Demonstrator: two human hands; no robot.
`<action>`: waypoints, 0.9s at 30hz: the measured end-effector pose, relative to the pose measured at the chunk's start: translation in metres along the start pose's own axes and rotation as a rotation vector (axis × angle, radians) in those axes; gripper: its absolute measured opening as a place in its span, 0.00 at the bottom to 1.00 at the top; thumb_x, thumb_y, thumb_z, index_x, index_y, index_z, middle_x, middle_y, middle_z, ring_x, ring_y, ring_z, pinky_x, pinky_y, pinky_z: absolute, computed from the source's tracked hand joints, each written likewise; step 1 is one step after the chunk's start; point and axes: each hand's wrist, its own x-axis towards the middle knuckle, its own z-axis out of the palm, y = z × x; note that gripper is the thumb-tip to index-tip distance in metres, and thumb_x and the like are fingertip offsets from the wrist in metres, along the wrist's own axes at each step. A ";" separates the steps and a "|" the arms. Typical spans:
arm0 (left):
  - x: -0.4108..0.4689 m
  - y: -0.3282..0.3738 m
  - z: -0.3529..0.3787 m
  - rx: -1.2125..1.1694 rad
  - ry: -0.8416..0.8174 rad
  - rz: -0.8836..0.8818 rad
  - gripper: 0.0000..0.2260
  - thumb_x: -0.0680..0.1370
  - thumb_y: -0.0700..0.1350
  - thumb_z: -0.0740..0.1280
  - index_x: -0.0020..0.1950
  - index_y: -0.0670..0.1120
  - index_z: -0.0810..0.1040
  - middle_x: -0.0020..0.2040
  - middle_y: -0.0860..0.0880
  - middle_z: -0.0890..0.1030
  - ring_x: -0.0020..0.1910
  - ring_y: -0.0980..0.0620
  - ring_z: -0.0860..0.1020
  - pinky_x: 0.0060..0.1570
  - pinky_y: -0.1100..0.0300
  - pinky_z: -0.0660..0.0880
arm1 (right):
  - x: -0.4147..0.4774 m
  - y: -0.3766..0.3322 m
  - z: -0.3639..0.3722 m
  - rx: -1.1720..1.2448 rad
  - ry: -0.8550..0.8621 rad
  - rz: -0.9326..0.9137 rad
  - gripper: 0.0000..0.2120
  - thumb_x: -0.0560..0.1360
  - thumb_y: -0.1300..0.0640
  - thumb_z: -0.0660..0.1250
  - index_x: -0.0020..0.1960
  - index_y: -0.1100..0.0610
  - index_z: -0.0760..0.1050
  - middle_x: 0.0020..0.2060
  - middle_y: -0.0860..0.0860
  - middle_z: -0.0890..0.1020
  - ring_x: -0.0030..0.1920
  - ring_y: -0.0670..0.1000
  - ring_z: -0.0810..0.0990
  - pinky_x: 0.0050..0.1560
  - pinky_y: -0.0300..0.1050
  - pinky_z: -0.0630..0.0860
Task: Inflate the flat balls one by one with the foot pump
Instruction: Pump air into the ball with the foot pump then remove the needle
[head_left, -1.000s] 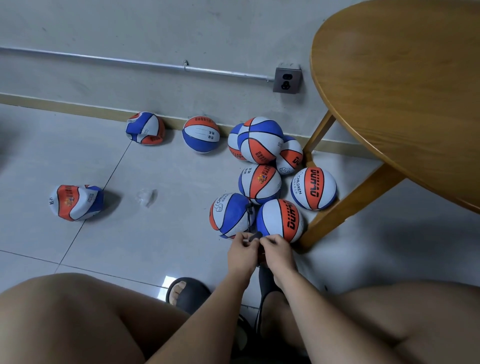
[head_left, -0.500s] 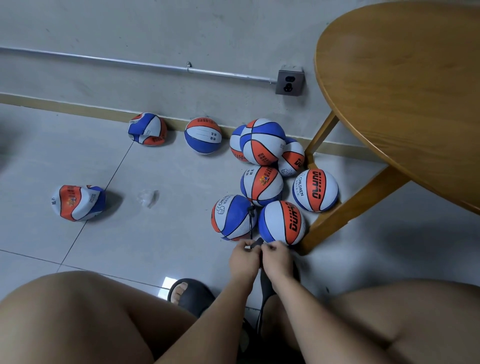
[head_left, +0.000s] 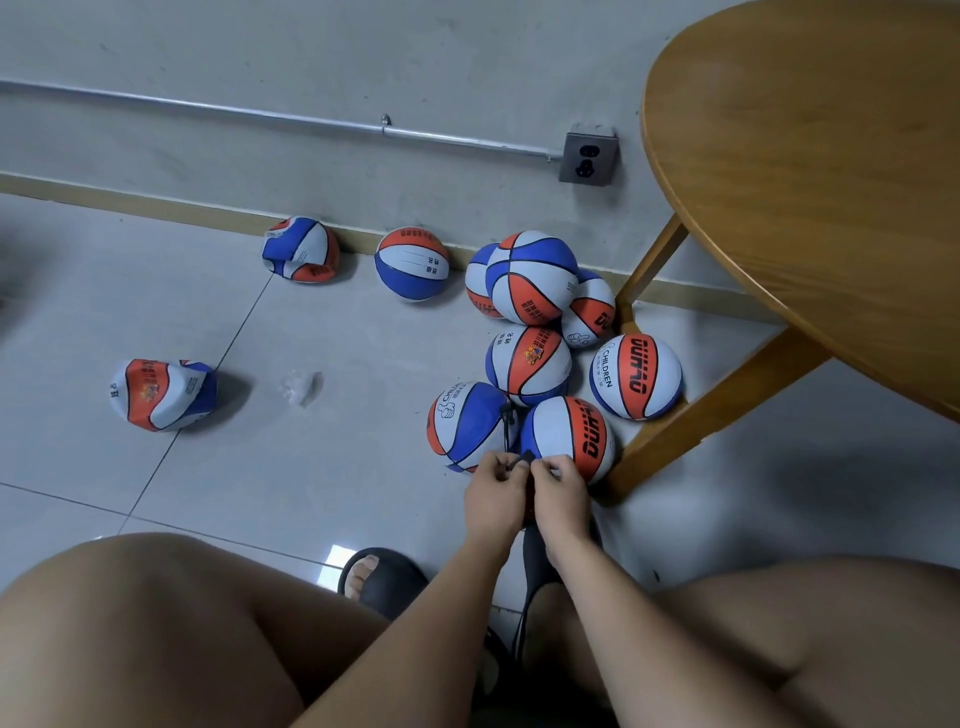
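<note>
Two hands, left hand (head_left: 496, 493) and right hand (head_left: 561, 491), together pinch the black hose (head_left: 505, 427). One flat ball (head_left: 163, 394) lies mid-left.

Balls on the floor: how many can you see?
10. Two crumpled balls lie apart, far left and by the wall; one round ball sits beside that; seven balls cluster by the table leg. More may hide in the pile.
</note>
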 end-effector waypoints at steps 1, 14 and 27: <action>0.000 -0.003 -0.002 0.015 -0.012 -0.022 0.01 0.80 0.48 0.69 0.48 0.53 0.80 0.44 0.50 0.86 0.44 0.47 0.85 0.41 0.51 0.85 | 0.000 0.005 0.000 -0.010 -0.007 0.012 0.03 0.79 0.55 0.67 0.48 0.52 0.78 0.41 0.52 0.84 0.42 0.57 0.83 0.39 0.50 0.79; -0.004 -0.037 -0.008 0.219 -0.033 -0.164 0.05 0.82 0.46 0.69 0.52 0.46 0.79 0.41 0.51 0.85 0.37 0.55 0.81 0.31 0.65 0.74 | -0.006 0.037 -0.009 -0.165 -0.087 0.142 0.05 0.83 0.55 0.68 0.51 0.54 0.82 0.43 0.51 0.86 0.36 0.45 0.82 0.26 0.34 0.72; 0.004 0.034 -0.001 -0.103 0.003 0.046 0.04 0.78 0.43 0.69 0.44 0.45 0.76 0.38 0.52 0.82 0.36 0.55 0.79 0.42 0.55 0.78 | 0.007 -0.041 -0.001 0.016 0.074 -0.096 0.04 0.79 0.59 0.66 0.45 0.57 0.78 0.38 0.51 0.83 0.39 0.55 0.80 0.40 0.48 0.76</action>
